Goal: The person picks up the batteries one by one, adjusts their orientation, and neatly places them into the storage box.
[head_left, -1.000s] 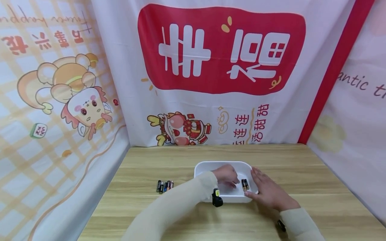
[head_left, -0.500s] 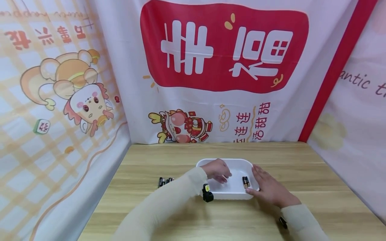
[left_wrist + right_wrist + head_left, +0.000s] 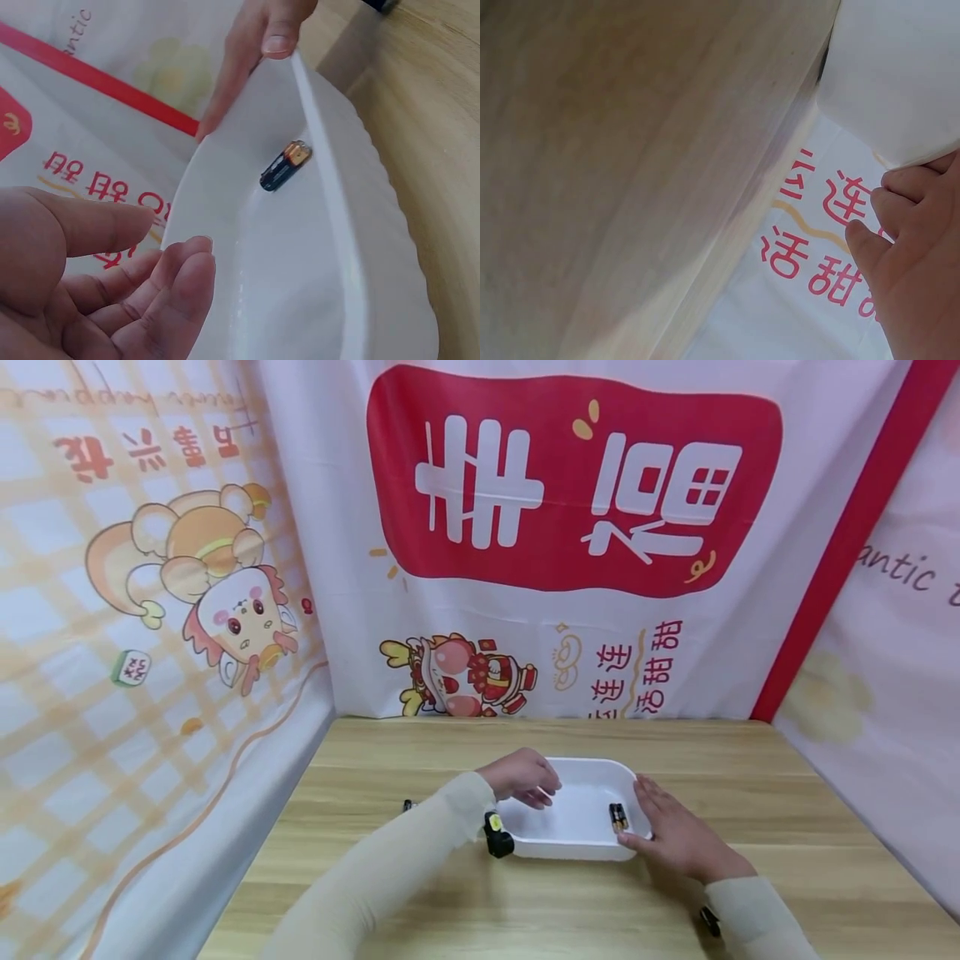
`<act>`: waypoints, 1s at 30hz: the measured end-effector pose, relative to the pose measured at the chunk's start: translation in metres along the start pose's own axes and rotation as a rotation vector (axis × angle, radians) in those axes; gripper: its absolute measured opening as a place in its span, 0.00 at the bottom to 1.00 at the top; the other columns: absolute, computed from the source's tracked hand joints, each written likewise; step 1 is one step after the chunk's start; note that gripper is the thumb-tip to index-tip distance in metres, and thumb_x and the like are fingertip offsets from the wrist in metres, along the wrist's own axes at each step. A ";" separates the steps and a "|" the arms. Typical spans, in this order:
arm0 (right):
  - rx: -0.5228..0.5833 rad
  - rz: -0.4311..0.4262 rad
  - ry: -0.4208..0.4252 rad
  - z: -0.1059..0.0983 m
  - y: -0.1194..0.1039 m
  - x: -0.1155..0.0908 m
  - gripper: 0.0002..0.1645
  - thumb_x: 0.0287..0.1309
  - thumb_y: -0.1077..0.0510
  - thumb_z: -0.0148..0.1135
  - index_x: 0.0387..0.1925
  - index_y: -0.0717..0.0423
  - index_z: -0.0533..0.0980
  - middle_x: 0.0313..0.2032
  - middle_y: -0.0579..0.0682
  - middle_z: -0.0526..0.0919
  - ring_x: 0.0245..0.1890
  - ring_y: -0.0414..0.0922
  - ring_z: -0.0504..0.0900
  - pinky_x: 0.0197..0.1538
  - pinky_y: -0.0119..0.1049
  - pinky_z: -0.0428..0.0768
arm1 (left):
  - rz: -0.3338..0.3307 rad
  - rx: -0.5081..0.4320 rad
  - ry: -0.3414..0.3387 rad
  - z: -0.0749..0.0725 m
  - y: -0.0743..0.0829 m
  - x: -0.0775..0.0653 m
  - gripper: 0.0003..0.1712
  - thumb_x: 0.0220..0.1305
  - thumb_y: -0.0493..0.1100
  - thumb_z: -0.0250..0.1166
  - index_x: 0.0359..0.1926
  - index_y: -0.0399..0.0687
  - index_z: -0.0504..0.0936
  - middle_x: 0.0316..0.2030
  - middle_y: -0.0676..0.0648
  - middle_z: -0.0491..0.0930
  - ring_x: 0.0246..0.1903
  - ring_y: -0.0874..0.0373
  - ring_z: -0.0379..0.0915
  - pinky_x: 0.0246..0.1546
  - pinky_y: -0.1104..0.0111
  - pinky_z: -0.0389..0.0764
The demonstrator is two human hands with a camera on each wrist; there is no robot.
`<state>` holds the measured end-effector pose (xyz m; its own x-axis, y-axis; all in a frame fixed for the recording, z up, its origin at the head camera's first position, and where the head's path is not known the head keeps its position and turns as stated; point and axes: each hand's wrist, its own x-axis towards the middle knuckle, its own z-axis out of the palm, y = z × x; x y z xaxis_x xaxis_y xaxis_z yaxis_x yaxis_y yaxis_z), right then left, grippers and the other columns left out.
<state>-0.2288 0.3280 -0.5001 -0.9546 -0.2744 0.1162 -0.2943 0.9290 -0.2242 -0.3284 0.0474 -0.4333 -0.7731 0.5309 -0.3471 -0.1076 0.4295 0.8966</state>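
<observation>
A white plastic tray [image 3: 570,851] with rounded corners stands on the table. Two small black-and-copper batteries [image 3: 618,817] lie side by side on its floor near the right end; in the left wrist view a battery [image 3: 286,166] shows there too. My left hand [image 3: 522,777] hovers over the tray's left end, its fingers loosely bent and thumb apart, holding nothing. At the opposite end my right hand [image 3: 678,835] holds the tray, thumb at the near corner and fingers along the far side. The right wrist view shows that hand's fingers [image 3: 896,206] against the white wall.
Left of the tray, one end of a battery [image 3: 408,805] peeks out from behind my left sleeve [image 3: 390,852]. The wooden table [image 3: 600,910] meets a printed cloth [image 3: 465,610] at the back, with more cloth on both sides.
My left hand has moved leftward from the tray's middle to its left end, and its sleeve now hides most of the loose batteries. The right hand keeps its place on the tray.
</observation>
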 end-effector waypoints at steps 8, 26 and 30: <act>0.007 0.010 -0.004 -0.001 0.000 0.001 0.60 0.59 0.25 0.51 0.73 0.65 0.51 0.74 0.59 0.49 0.72 0.59 0.49 0.70 0.58 0.55 | -0.018 -0.054 0.024 -0.022 -0.008 -0.010 0.11 0.64 0.36 0.64 0.45 0.34 0.81 0.45 0.33 0.80 0.33 0.49 0.82 0.33 0.63 0.86; 0.015 0.028 -0.032 0.000 0.003 -0.001 0.61 0.58 0.24 0.49 0.74 0.65 0.49 0.75 0.59 0.47 0.73 0.60 0.48 0.70 0.59 0.55 | 0.021 -0.199 0.061 -0.059 -0.054 -0.028 0.16 0.70 0.40 0.59 0.52 0.33 0.77 0.46 0.34 0.79 0.38 0.50 0.80 0.39 0.61 0.86; 0.020 0.026 -0.034 0.000 0.002 0.000 0.61 0.59 0.24 0.49 0.74 0.65 0.49 0.75 0.59 0.47 0.73 0.60 0.47 0.70 0.59 0.54 | 0.032 -0.232 0.079 -0.074 -0.062 -0.036 0.15 0.70 0.40 0.60 0.51 0.32 0.77 0.46 0.33 0.78 0.39 0.48 0.80 0.43 0.58 0.85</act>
<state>-0.2296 0.3301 -0.5004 -0.9627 -0.2592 0.0775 -0.2704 0.9307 -0.2463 -0.3403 -0.0521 -0.4565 -0.8240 0.4790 -0.3027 -0.2153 0.2294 0.9492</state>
